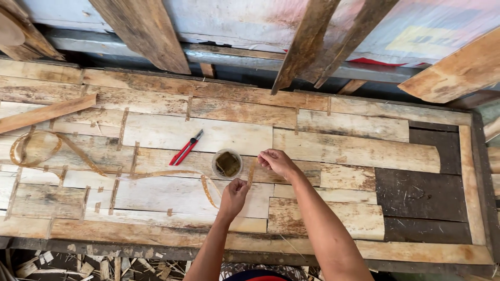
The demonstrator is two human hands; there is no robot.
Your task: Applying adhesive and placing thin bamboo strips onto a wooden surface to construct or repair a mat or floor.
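My left hand [234, 196] pinches one end of a thin brown tape strip [251, 174] just above the wooden panel. The other end of that short piece is pinched by my right hand [277, 162], a little further up and to the right. A longer run of the same strip [156, 175] curls away to the left across the boards. Directly left of my right hand stands a small round cup [227, 163] with a dark wet sponge inside. Red-handled pliers [186, 148] lie shut on the boards, up and left of the cup.
The panel [338, 151] is pieced from pale veneer sheets joined by short tape strips, with a bare dark patch [416, 195] at the right. A loose coil of strip [36, 148] lies at the far left. Rough planks [140, 31] lean over the back edge.
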